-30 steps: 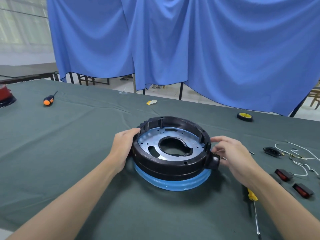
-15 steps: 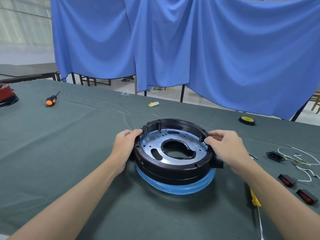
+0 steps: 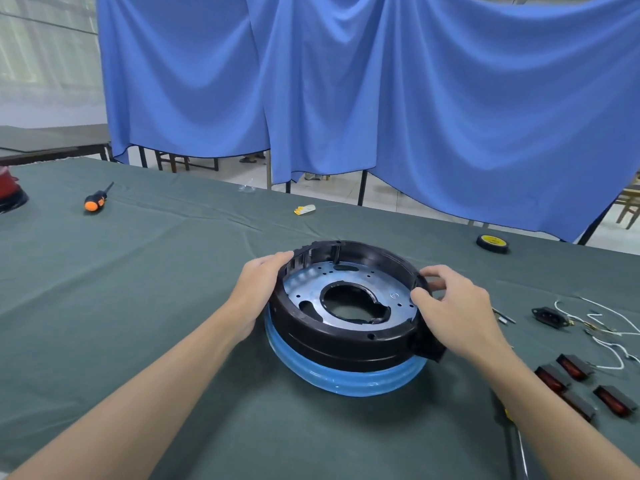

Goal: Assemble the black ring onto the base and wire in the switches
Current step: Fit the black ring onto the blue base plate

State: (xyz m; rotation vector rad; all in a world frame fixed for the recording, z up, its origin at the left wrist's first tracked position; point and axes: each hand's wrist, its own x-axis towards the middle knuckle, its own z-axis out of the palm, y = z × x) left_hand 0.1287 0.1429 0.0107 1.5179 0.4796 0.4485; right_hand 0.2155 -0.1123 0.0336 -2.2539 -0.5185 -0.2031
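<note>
A black ring (image 3: 339, 341) sits on a base with a blue film-wrapped rim (image 3: 346, 381) and a metal plate (image 3: 398, 301) with a central hole. My left hand (image 3: 258, 289) holds the ring's left rim, fingers curled over its top edge. My right hand (image 3: 450, 306) grips the right rim, thumb inside and fingers outside. Several black switches with red rockers (image 3: 575, 367) lie at the right, beside a black socket (image 3: 549, 317) with white wires (image 3: 609, 327).
The green cloth table (image 3: 138, 289) carries an orange-handled screwdriver (image 3: 95, 202) at far left, a small yellow-white piece (image 3: 304, 209), a black and yellow tape roll (image 3: 491, 242), and a yellow-handled screwdriver (image 3: 512, 431) under my right forearm. A red object (image 3: 8, 190) sits at the left edge.
My right hand moved from the ring's side tab up onto the right rim and took hold of it. My left hand stayed on the left rim.
</note>
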